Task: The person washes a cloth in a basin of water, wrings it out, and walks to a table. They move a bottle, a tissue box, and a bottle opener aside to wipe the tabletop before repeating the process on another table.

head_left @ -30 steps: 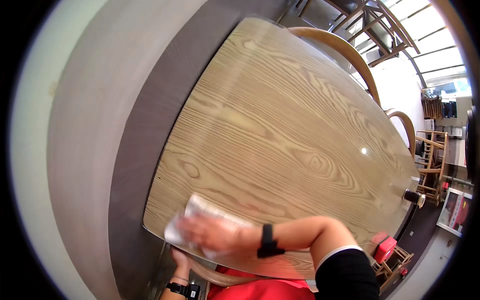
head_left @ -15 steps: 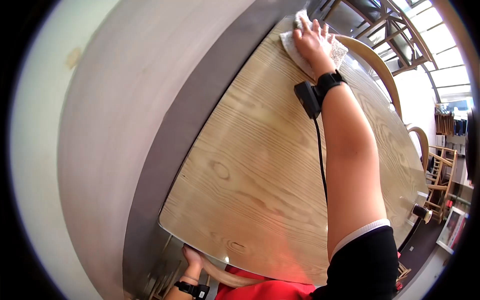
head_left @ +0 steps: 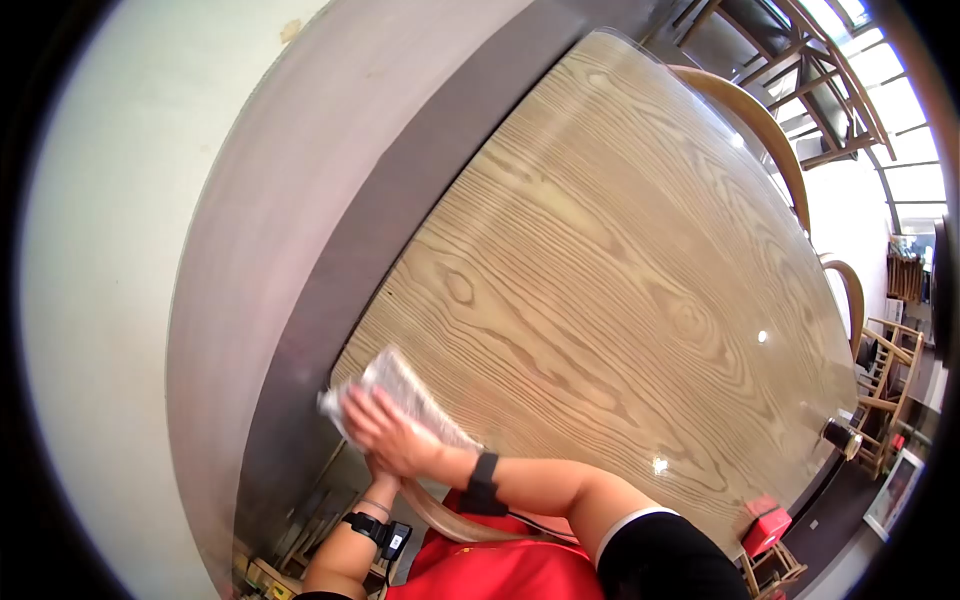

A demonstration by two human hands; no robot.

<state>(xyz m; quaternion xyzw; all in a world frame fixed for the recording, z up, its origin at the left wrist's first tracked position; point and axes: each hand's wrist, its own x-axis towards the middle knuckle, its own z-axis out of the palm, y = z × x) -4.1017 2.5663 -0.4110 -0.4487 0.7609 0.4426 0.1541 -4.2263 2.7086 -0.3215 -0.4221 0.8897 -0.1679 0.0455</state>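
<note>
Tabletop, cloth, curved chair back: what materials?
Tabletop: wood or laminate, likely under glass, glossy; grain, bright reflections, clear rim.
Cloth: probably textile, matte; limp and creased, though blurred.
Curved chair back: likely wood, smooth; brown tone, soft sheen.

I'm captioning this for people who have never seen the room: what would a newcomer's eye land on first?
Probably the broad, glossy wood-grained table filling the middle of the view. At its near left corner, the right hand lies on a whitish cloth, with bright red fabric below.
</note>
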